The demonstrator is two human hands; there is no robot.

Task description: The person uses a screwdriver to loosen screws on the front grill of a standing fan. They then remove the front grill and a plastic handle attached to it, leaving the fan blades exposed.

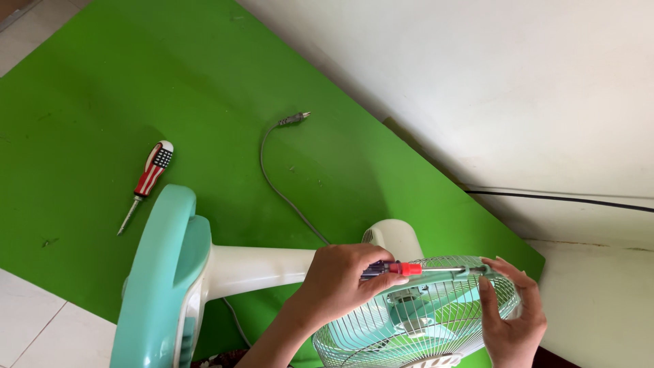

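I had the pale mint and cream plastic pedestal fan (272, 269) lying on its side across the bright green mat (82, 88), its round base (160, 286) to my left and its head to my right, so its long axis ran left to right in front of me. The white wire fan guard (422, 320) sat just below my hands.

My left hand (340, 279) was closed around the handle of a slim screwdriver with a dark grip and a red collar (402, 268). Its thin metal shaft ran nearly level, pointing right, along the top rim of the guard. The tip met the rim just where my right hand (511, 320) was, so the tool's axis lay across the gap between my hands, grip at the left, working end at the right.

My right hand cupped the far right edge of the guard, fingers curled over the wire and thumb near the screwdriver tip. It was the hand nearer the point of contact. I could not tell what the tip was seated in, as my fingers hid it.

A second screwdriver with a red, white and black patterned handle (146, 184) lay well apart on the mat, up and to my left, and the fan's grey power cord with its plug (286, 136) trailed away from me across the mat.
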